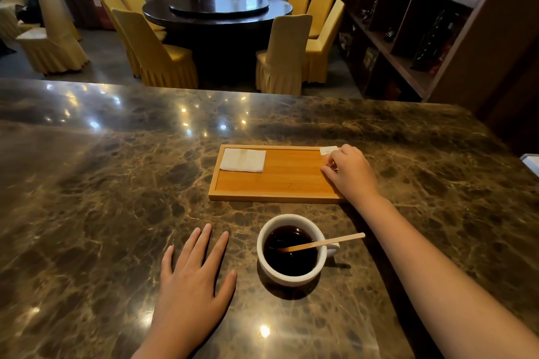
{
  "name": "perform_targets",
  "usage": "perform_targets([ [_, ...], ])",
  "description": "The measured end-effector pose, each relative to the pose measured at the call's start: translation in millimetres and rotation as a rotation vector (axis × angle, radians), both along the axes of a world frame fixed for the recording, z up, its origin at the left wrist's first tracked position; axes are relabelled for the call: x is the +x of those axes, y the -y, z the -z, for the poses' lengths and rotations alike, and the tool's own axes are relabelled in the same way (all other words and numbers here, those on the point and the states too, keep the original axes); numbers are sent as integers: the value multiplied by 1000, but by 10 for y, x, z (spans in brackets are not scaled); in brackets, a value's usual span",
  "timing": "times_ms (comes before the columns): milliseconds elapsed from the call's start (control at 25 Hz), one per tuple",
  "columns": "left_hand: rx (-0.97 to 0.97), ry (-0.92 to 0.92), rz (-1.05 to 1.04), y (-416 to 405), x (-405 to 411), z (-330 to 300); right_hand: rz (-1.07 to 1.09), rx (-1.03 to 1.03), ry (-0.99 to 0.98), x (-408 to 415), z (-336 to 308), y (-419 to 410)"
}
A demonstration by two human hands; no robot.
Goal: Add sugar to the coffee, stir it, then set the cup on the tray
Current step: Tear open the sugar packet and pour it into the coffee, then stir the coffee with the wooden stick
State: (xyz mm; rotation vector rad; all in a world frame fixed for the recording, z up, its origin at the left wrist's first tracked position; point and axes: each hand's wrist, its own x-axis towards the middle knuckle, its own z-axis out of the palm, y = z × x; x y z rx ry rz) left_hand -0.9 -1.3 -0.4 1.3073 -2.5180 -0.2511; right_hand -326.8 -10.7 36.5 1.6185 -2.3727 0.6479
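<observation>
A white cup (291, 278) of dark coffee stands on the marble counter in front of me, with a wooden stir stick (326, 242) leaning in it toward the right. Beyond it lies a wooden tray (277, 197). My right hand (351, 172) rests over the tray's right end, fingers curled on a small white sugar packet (328, 150) at the far right corner. My left hand (192, 280) lies flat on the counter left of the cup, fingers spread, holding nothing.
A folded white napkin (243, 160) lies in the tray's far left corner. The marble counter (102, 198) stretches wide to the left. Past its far edge stand yellow-covered chairs (159, 49) and a round dark table (217, 9); dark shelves (423, 23) rise at right.
</observation>
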Motion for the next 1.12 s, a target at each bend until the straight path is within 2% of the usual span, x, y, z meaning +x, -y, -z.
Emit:
perform_targets([
  [240, 4, 4, 0, 4, -5, -2, -7, -20, -3, -20, -12, -159],
  [440, 20, 7, -2, 3, 0, -15, -7, 70, -17, -52, -10, -130],
  [880, 13, 7, 3, -12, 5, -37, 31, 3, 13, -4, -58, -175],
  [1000, 15, 0, 15, -16, 10, -35, 22, -61, 206, 123, -173, -462],
  [1120, 5, -2, 26, -20, 14, -33, 13, -60, 696, 407, -248, -911],
])
